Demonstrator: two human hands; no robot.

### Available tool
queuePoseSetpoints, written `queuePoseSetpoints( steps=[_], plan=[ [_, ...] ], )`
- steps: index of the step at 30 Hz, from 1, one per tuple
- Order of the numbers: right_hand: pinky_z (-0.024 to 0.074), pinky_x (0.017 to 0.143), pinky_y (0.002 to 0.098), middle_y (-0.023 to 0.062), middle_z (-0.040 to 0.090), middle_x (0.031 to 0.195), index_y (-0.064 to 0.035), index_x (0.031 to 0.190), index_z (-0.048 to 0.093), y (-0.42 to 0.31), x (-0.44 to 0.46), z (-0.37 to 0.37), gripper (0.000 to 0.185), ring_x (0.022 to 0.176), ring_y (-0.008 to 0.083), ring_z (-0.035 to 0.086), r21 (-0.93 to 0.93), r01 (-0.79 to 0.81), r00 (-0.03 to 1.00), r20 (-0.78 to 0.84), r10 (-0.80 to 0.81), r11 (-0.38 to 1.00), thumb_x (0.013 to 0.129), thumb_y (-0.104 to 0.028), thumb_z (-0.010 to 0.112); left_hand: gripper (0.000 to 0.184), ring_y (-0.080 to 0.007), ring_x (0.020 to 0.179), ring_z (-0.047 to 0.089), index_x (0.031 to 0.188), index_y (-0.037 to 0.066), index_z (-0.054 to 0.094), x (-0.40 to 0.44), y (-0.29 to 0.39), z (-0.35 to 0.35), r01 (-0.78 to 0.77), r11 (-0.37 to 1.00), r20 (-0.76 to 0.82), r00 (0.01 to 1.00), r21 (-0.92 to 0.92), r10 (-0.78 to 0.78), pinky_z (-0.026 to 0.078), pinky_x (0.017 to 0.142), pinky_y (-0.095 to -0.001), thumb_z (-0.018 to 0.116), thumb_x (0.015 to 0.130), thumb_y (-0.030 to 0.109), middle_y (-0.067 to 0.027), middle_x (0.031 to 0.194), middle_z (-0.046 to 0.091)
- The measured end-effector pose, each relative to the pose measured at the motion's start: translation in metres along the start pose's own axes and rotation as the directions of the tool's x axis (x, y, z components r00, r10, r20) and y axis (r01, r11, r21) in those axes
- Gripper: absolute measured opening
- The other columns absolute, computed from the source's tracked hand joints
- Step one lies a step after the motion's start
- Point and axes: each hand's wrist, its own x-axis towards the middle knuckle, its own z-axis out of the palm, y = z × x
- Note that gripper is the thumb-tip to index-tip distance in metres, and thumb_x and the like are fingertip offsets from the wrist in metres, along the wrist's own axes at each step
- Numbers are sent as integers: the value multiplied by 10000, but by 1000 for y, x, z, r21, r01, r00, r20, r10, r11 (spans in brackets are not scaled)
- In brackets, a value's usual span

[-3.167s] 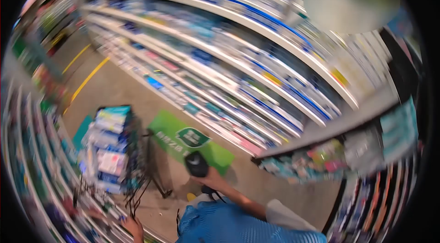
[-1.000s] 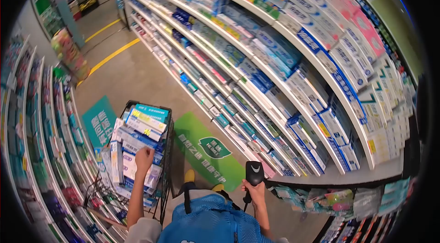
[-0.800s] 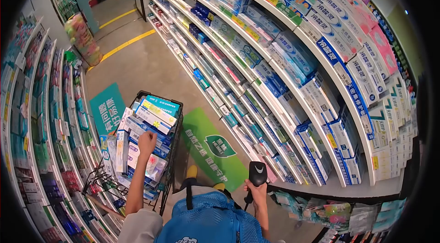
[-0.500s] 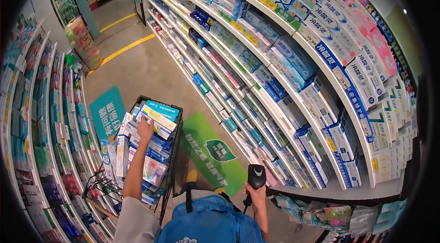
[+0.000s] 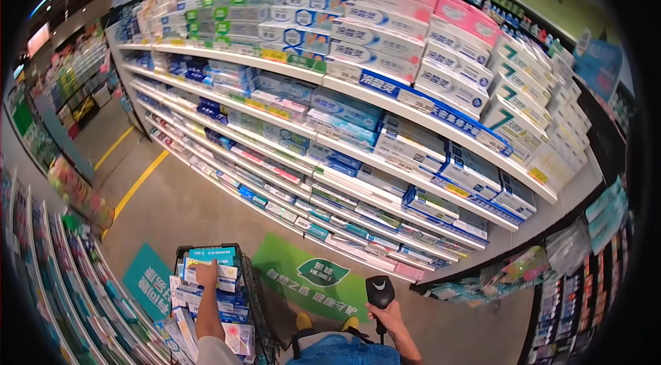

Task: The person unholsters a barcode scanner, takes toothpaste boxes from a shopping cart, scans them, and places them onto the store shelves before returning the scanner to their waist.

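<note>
A long white shelf unit [image 5: 544, 191] filled most of the view, curving through the wide lens, its tiers packed with boxes in white, blue and green and a few pink packs on top. In front of it ran the brown-grey floor [image 5: 165, 207], which bore a bright green floor graphic [image 5: 323, 271] with a dark oval logo and white lettering, and a teal one [image 5: 148, 282] farther left. A black basket [image 5: 260, 317] stood between the two graphics, heaped with cartons [image 5: 227, 299]. Most of these were white and blue, lying at slightly different angles; a teal box [image 5: 212, 253] lay flat at the far end, and a pack with a pink-red starburst [image 5: 239, 337] sat nearer the person. The person's blue garment [image 5: 337, 351] showed at the bottom edge. Just beside it, to the right of the basket and well apart from it, was a black scanner [image 5: 379, 289]: a smooth, rounded head with a pale crescent mark, narrowing into a slim dark handle that pointed down toward the wearer. The right hand [image 5: 389, 317] had its fingers wrapped about that handle. The left hand [image 5: 206, 273] lay over a white box with yellow marks [image 5: 227, 272] near the far end of the basket; its fingers were bent, but whether they pinched the box I cannot tell. Smallest were two yellow shoes [image 5: 303, 321], peeking out beyond the garment.
</note>
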Motion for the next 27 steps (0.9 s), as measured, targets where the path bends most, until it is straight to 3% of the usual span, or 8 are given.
queuePoseSetpoints(
  steps=[7, 13, 15, 17, 20, 22, 24, 27],
  plan=[
    [498, 525, 242, 62, 630, 747, 40, 884, 624, 5, -1, 2, 183, 590, 108, 595, -12, -27, 999, -18, 27, 1000, 769, -75, 709, 1007, -377, 900, 625, 1331, -140, 117, -6, -2, 2, 97, 990, -33, 994, -100, -100, 493, 791, -436, 660, 724, 452, -268, 997, 615],
    [479, 521, 236, 44, 619, 726, 26, 855, 625, 2, 2, 1, 149, 577, 101, 582, 32, 12, 1000, 18, -12, 999, 776, -73, 702, 757, -420, 892, 607, 1258, -55, 335, -15, -7, -22, 118, 961, -212, 962, -250, -174, 468, 778, -499, 589, 776, 470, -267, 960, 621],
    [486, 533, 231, 38, 611, 716, 23, 844, 621, -3, 3, 2, 150, 584, 95, 581, 54, 1, 1000, 5, -1, 999, 776, -81, 706, 688, -423, 899, 604, 1239, -59, 379, -19, -6, -30, 52, 953, -270, 953, -299, -137, 460, 782, -498, 578, 794, 426, -274, 973, 616],
    [500, 552, 229, 34, 611, 718, 16, 837, 619, -2, 4, 3, 162, 598, 93, 586, 23, -34, 999, 10, 34, 999, 776, -101, 713, 629, -387, 831, 614, 1236, -70, 407, -19, -12, -34, -273, 872, -471, 880, -405, 57, 461, 750, -474, 564, 807, 364, -252, 932, 621],
    [513, 567, 232, 37, 615, 722, 12, 848, 624, 1, 12, 8, 184, 616, 99, 596, 31, -23, 999, 47, 22, 999, 775, -128, 719, 566, -214, 726, 576, 1229, -81, 447, -71, 29, -71, -222, 608, -118, 971, -762, 207, 459, 667, -337, 577, 786, 246, -125, 836, 602],
    [514, 568, 234, 38, 616, 721, 12, 850, 625, -10, 15, 13, 186, 619, 103, 599, 18, -17, 999, 49, 16, 1000, 778, -133, 718, 523, -109, 720, 540, 1205, -75, 487, -108, 55, -77, -99, 432, 108, 897, -897, 430, 437, 638, -248, 592, 749, 159, -48, 824, 578],
    [517, 579, 240, 51, 629, 753, 10, 887, 622, -20, 15, 16, 208, 637, 113, 605, 35, 35, 993, 110, -39, 999, 789, -151, 709, 517, -153, 865, 582, 1195, -74, 502, -182, 103, -103, -47, 181, 96, 705, -982, 703, 451, 795, -258, 560, 726, 135, -89, 975, 611],
    [521, 593, 253, 78, 645, 833, 6, 968, 599, -31, 17, 8, 253, 698, 130, 619, 138, 106, 975, 182, -130, 985, 802, -156, 697, 612, -176, 967, 581, 1210, -91, 487, -237, 135, -104, 167, 304, 341, 274, -938, 899, 435, 866, -265, 555, 653, 154, -131, 1095, 596]
  ],
)
